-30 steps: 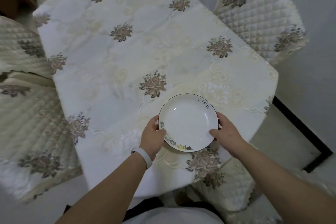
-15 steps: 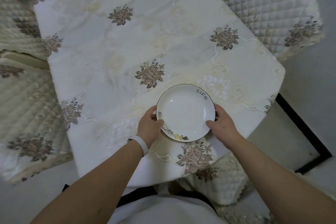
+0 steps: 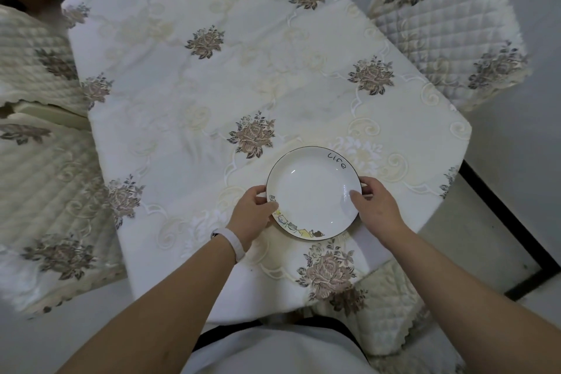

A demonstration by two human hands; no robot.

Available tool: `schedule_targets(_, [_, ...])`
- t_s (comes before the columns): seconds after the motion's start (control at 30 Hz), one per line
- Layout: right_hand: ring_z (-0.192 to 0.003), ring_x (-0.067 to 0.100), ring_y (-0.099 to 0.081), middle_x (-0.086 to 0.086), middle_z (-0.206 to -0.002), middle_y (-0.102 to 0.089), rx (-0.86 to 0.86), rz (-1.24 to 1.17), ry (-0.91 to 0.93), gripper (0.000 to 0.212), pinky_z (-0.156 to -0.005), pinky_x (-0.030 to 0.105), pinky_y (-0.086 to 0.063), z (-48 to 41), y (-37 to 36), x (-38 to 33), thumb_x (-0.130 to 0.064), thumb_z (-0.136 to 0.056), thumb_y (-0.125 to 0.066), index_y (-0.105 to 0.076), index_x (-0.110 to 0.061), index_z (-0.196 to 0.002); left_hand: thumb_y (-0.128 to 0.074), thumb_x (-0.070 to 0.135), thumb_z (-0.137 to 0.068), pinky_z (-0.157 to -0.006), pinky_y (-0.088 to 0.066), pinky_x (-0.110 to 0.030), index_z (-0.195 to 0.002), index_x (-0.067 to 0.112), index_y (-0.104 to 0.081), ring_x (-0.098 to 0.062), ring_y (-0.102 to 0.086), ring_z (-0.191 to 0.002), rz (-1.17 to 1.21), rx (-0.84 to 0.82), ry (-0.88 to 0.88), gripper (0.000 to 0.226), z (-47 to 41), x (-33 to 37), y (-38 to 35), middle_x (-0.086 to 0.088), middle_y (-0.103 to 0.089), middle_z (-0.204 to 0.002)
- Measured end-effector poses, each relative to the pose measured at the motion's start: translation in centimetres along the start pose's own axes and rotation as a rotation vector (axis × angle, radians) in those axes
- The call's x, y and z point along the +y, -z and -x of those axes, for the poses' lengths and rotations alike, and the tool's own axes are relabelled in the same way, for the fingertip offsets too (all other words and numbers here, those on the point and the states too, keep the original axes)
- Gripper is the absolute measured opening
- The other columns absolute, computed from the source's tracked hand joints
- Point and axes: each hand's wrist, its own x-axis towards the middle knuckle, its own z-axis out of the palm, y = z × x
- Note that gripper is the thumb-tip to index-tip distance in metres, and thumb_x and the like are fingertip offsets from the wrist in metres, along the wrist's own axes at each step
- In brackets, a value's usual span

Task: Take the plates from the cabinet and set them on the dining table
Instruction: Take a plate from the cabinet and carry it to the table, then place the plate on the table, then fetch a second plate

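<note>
One plate [image 3: 312,191], one table [image 3: 212,85], two hands [image 3: 253,214] [image 3: 376,206], one wristband [image 3: 232,240] and four quilted chairs [image 3: 449,24] [image 3: 30,55] [image 3: 51,191] [image 3: 385,313]

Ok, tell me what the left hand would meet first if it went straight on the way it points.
The plate: the left hand grips its left rim and points across it. Past the plate, roughly in that line, the right hand holds the opposite rim, though the exact direction is hard to judge.

I see the left hand [image 3: 253,212] and right hand [image 3: 375,206] gripping opposite rims of a white plate [image 3: 314,193] lettered "Life", at the near end of the floral-clothed dining table [image 3: 212,85]; a white wristband [image 3: 230,240] circles the left wrist; a quilted chair [image 3: 446,24] stands at the table's right.
</note>
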Motion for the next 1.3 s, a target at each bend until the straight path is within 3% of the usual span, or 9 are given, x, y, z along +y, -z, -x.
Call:
schedule_targets(0.17, [-0.092,0.01,-0.06,-0.002,-0.115,-0.061,0.066,0.076,0.061,0.041,-0.076,0.021,-0.043,-0.1,1.1,-1.1,-0.025,-0.096,-0.055,-0.05,-0.016,-0.136,-0.058,0.016,-0.093,-0.068,-0.051,-0.03,-0.125,0.015,-0.054,-0.019,-0.063,-0.084,-0.034,0.041,-0.024,0.032,1.2,1.8,2.9,-0.007,-0.063,-0.106])
schedule_targets(0.3, [-0.12,0.016,-0.052,0.002,-0.136,-0.054,0.053,0.192,0.238,0.042,-0.098,0.03,-0.039,0.4,0.7,-3.3,-0.025,-0.096,-0.056,-0.051,-0.014,-0.136,-0.057,0.021,-0.094,-0.075,-0.051,-0.033,-0.12,0.021,-0.058,-0.021,-0.065,-0.095,-0.164,0.135,-0.162,0.026,3.5,3.4,5.8,-0.001,-0.066,-0.107])
schedule_targets(0.37, [-0.124,0.017,-0.049,0.0,-0.136,-0.053,0.019,0.266,0.336,0.041,-0.097,0.024,-0.034,1.2,0.0,-4.7,-0.024,-0.096,-0.057,-0.051,-0.014,-0.136,-0.056,0.024,-0.095,-0.069,-0.048,-0.025,-0.122,0.024,-0.057,-0.012,-0.062,-0.093,-0.287,0.18,-0.261,0.027,5.1,4.0,7.0,0.005,-0.063,-0.111])
schedule_targets(0.43, [-0.126,0.018,-0.048,0.0,-0.137,-0.052,-0.024,0.372,0.462,0.041,-0.097,0.023,-0.031,2.1,-1.0,-6.0,-0.026,-0.097,-0.056,-0.052,-0.014,-0.136,-0.055,0.029,-0.095,-0.077,-0.046,-0.025,-0.127,0.025,-0.055,-0.006,-0.058,-0.097,-0.465,0.224,-0.364,0.033,6.8,4.3,8.3,0.01,-0.06,-0.117])
schedule_targets(0.57, [-0.13,0.023,-0.043,0.005,-0.14,-0.052,-0.125,0.628,0.709,0.044,-0.105,0.029,-0.03,4.2,-4.5,-9.1,-0.029,-0.097,-0.054,-0.05,-0.013,-0.138,-0.053,0.035,-0.095,-0.094,-0.045,-0.033,-0.133,0.022,-0.054,-0.015,-0.055,-0.117,-0.803,0.31,-0.523,0.04,9.7,3.7,11.8,0.006,-0.056,-0.131])
schedule_targets(0.7, [-0.116,0.03,-0.057,0.011,-0.126,-0.063,-0.13,0.739,0.924,0.049,-0.096,0.04,-0.046,7.4,-9.0,-12.6,-0.038,-0.091,-0.048,-0.062,-0.008,-0.126,-0.04,0.046,-0.088,-0.091,-0.049,-0.039,-0.122,0.015,-0.064,-0.026,-0.063,-0.106,-0.996,0.393,-0.651,0.052,12.2,2.3,16.3,-0.004,-0.066,-0.121])
schedule_targets(0.77, [-0.107,0.031,-0.062,0.013,-0.119,-0.066,-0.149,0.779,1.021,0.05,-0.089,0.041,-0.051,9.2,-11.6,-14.0,-0.04,-0.087,-0.047,-0.065,-0.007,-0.12,-0.039,0.047,-0.085,-0.094,-0.049,-0.043,-0.119,0.015,-0.067,-0.028,-0.063,-0.11,-1.042,0.447,-0.656,0.055,13.5,0.9,19.1,-0.006,-0.067,-0.12])
schedule_targets(0.97, [-0.109,0.03,-0.06,0.009,-0.121,-0.065,-0.209,0.911,1.216,0.048,-0.09,0.042,-0.05,16.8,-21.3,-17.8,-0.043,-0.09,-0.046,-0.063,-0.012,-0.123,-0.05,0.042,-0.081,-0.086,-0.051,-0.043,-0.113,0.018,-0.068,-0.027,-0.065,-0.099,-1.008,0.573,-0.67,0.044,18.4,-4.7,29.0,-0.004,-0.07,-0.111])
schedule_targets(1.3, [-0.106,0.027,-0.061,0.002,-0.119,-0.065,-0.287,0.99,1.408,0.044,-0.086,0.041,-0.048,31.7,-40.6,-22.3,-0.045,-0.088,-0.045,-0.065,-0.019,-0.118,-0.044,0.044,-0.086,-0.098,-0.045,-0.05,-0.116,0.02,-0.065,-0.027,-0.061,-0.11,-1.054,0.79,-0.524,0.043,26.9,-17.1,47.1,-0.005,-0.065,-0.118])
